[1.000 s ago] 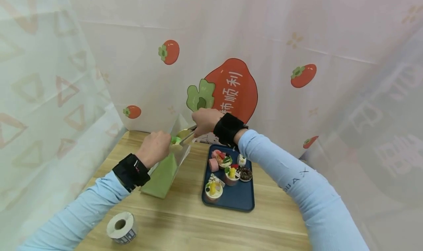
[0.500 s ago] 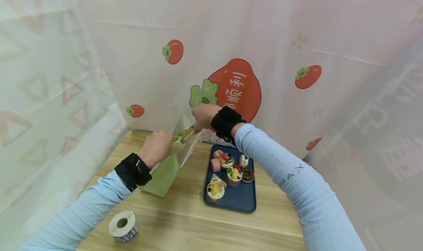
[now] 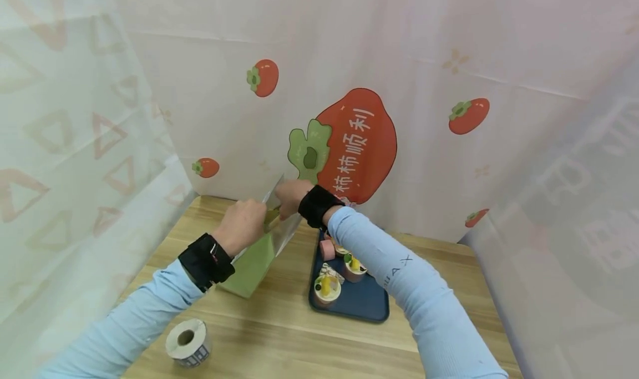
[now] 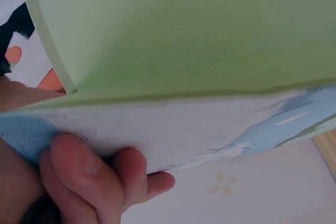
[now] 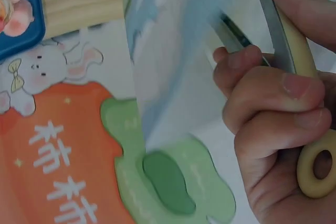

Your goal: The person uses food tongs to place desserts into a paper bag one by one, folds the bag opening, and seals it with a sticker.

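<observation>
"Whereabouts of the green bag (image 3: 252, 265)?"

"On the wooden table (image 3: 299, 345), left of the blue tray (image 3: 366, 302) and to the far side of the label roll (image 3: 188, 343)."

"And the left hand (image 3: 242, 226)?"

"At the left of the bag's mouth, fingers curled in against the outer wall, apparently pinching the paper near the rim. No clear sight of the thumb."

"Right hand (image 3: 293, 197)?"

"At the mouth too, a little farther and to the right, fingers wrapped round the cream-handled tongs (image 5: 295, 38). Anything between the tips? Cannot tell; hidden from every view."

"Likeliest trouble from here?"

"Snagging the tongs on the paper, probably. Too little room beside the knuckles, so perhaps scraping or creasing a wall, maybe tugging the bag over."

"And with a slack left grip?"

"Possibly a mouth folding inward onto the tongs, from nothing else seen bracing the rim."

"Any danger in the squeeze itself?"

"With food in the tips, yes: crushing from too hard a press, or an early drop from too loose a one."

"Over at the tray?"

"Mind the right sleeve (image 3: 406, 290), above the tray in the head view. Perhaps brushing a cupcake (image 3: 326, 291) on a low swing back."
</observation>
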Demonstrator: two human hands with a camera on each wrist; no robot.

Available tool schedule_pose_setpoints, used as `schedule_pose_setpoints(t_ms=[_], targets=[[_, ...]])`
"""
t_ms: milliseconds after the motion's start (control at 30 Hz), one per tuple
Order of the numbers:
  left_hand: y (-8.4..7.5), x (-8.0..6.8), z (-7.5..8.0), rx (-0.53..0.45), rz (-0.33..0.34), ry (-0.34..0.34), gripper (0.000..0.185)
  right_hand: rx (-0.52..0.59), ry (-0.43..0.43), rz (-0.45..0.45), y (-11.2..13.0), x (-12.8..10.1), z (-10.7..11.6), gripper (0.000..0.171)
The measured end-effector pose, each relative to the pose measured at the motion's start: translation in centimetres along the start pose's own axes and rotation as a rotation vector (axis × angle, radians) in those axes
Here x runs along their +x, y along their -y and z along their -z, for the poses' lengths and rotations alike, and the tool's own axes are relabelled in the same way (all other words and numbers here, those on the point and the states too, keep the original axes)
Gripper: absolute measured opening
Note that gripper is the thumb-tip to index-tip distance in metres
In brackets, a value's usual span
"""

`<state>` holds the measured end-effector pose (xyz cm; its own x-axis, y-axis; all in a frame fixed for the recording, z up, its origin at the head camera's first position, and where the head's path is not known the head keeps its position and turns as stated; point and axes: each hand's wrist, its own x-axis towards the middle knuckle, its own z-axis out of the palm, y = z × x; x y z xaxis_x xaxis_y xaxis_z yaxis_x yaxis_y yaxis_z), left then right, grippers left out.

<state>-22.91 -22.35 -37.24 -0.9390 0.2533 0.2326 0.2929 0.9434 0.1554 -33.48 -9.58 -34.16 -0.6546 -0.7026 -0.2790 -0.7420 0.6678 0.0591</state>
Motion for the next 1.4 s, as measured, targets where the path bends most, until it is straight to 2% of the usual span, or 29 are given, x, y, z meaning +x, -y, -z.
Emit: schedule_pose_setpoints(t_ms=[133, 233, 500, 600, 767, 867, 1000, 1100, 1400], targets=[[-0.2, -0.2, -0.1, 0.02, -0.02, -0.032, 0.032, -0.024, -0.039, 0.016, 0.1, 2.0, -2.6, 0.034], [-0.2, -0.3, -0.1, 0.026, -0.035, -0.056, 0.034, -0.052, -0.058, 0.017, 0.3, 2.4, -3.7, 0.036], [-0.3, -0.2, 0.0, 0.036, -0.039, -0.052, 0.043, -0.096, -0.058, -0.027, 0.9, 2.2, -4.0, 0.034], [-0.3, -0.3, 0.0, 0.029, -0.028, -0.048, 0.041, -0.089, -0.052, -0.017, 0.9, 2.0, -4.0, 0.033], [0.1, -0.4, 0.1, 0.026, 0.011, -0.035, 0.03, -0.047, -0.028, 0.027, 0.6, 0.8, -2.6, 0.027], [0.3, -0.6, 0.1, 0.036, 0.008, -0.044, 0.028, -0.066, -0.018, 0.052, 0.3, -0.2, -1.3, 0.02], [0.8, -0.6, 0.0, 0.038, -0.005, -0.054, 0.027, -0.082, -0.021, 0.077, -0.6, -1.7, 0.4, 0.032], [1.1, -0.7, 0.0, 0.029, -0.003, -0.047, 0.026, -0.045, -0.044, 0.083, -1.6, -3.1, 1.6, 0.035], [1.9, -0.5, 0.2, 0.023, 0.012, -0.041, 0.024, 0.126, -0.13, 0.061, -4.3, -8.2, 4.2, 0.026]])
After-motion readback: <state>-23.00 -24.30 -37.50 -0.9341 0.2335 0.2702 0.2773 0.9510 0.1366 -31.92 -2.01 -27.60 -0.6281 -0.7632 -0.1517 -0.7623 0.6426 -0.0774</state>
